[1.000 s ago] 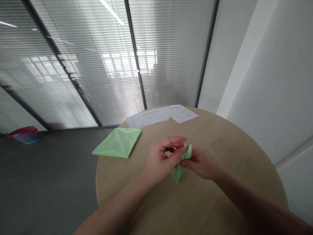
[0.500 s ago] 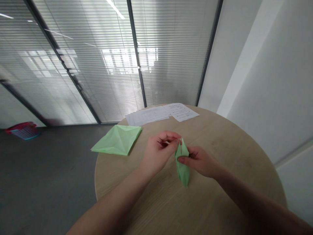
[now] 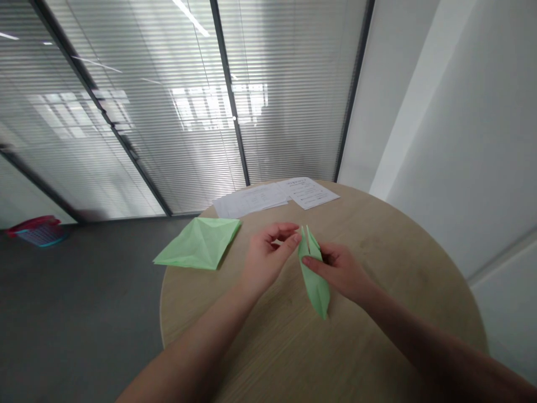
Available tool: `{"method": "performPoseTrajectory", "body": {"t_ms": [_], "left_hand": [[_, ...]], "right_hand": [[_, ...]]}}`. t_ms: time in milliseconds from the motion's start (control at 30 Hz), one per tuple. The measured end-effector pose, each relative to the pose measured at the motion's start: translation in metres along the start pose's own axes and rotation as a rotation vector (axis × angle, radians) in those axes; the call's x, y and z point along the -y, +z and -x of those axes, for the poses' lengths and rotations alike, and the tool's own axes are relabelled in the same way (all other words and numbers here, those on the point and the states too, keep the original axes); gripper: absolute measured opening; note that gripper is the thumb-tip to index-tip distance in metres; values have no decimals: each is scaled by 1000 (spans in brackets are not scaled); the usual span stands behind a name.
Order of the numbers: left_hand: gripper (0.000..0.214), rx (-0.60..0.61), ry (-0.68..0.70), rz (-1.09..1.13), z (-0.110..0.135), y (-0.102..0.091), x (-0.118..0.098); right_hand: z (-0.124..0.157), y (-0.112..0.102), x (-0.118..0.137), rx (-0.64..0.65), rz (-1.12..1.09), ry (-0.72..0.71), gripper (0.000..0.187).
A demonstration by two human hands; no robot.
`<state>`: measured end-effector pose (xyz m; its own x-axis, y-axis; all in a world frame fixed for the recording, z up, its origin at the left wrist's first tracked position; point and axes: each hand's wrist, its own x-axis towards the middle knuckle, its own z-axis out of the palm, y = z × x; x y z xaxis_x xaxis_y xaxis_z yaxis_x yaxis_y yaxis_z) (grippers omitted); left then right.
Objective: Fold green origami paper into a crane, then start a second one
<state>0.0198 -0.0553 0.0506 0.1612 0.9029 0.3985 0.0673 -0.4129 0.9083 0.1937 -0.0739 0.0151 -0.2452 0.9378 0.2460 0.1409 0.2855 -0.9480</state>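
Note:
A narrow piece of folded green paper (image 3: 315, 285) is held above the table, pointed at its lower end, with two thin points split apart at the top. My right hand (image 3: 342, 271) grips it from the right, thumb across the front and fingers behind, partly hidden. At its upper left edge, my left hand (image 3: 271, 252) has thumb and forefinger brought together in a pinch by the left point. The exact contact of those fingertips is hard to see. To the left lies a larger sheet of creased green paper (image 3: 201, 243), overhanging the table edge.
Printed white sheets (image 3: 251, 200) lie overlapping at the far side of the round wooden table (image 3: 390, 246). A red and blue plastic basket (image 3: 39, 230) stands on the grey floor at left. Glass panels with blinds (image 3: 289, 112) rise behind; a white wall (image 3: 474, 140) stands right.
The folded paper's two top points now show more clearly, with the left fingers at the left side rather than over the top. The paper leans more, its lower end slightly further right.

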Motion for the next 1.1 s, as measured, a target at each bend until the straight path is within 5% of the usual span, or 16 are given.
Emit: {"method": "performPoseTrajectory", "body": {"t_ms": [233, 533, 1100], "left_hand": [[12, -27, 86, -196, 4, 2, 3], [11, 40, -53, -18, -4, 0, 2], [8, 2, 72, 31, 0, 6, 9]], "right_hand": [[1, -1, -1, -56, 159, -58, 23], [5, 2, 3, -80, 452, -130, 23], [0, 12, -3, -168, -55, -24, 33]]}}
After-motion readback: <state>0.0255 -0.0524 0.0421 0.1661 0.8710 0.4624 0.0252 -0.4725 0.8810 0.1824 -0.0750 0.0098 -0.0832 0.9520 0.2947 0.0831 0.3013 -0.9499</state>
